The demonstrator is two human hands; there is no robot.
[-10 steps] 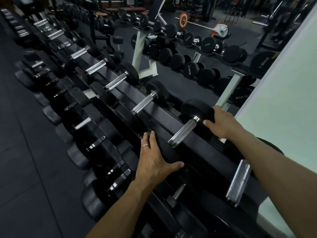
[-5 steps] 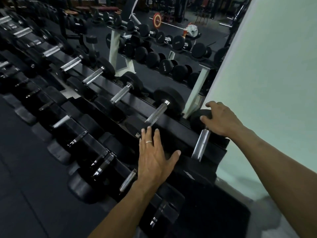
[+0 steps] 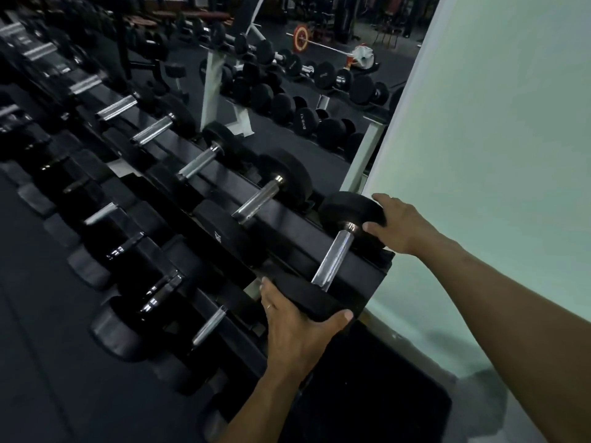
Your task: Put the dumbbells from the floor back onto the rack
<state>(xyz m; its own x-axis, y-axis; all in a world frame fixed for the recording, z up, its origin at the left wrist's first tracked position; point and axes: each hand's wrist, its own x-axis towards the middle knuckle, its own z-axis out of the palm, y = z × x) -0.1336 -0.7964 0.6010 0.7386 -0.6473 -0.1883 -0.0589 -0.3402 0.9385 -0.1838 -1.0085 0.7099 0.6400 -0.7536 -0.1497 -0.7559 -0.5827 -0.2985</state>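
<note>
A black dumbbell with a chrome handle (image 3: 334, 260) lies across the top tier at the right end of the long black rack (image 3: 287, 228). My left hand (image 3: 294, 327) grips its near head from below and the side. My right hand (image 3: 399, 223) holds its far head, fingers curled over the rubber. Several more dumbbells line the top tier to the left, the nearest (image 3: 275, 187) right beside it. The lower tiers hold larger dumbbells (image 3: 140, 302).
A pale green wall (image 3: 495, 155) stands immediately right of the rack's end. A mirror behind the rack reflects a second rack (image 3: 313, 91) and a barbell with a red plate (image 3: 302, 38). Dark rubber floor (image 3: 48, 362) spreads to the left.
My view swung right to the rack's end. My left hand moved from lying flat on the rack rail to gripping the end dumbbell's near head. My right hand stays on the far head.
</note>
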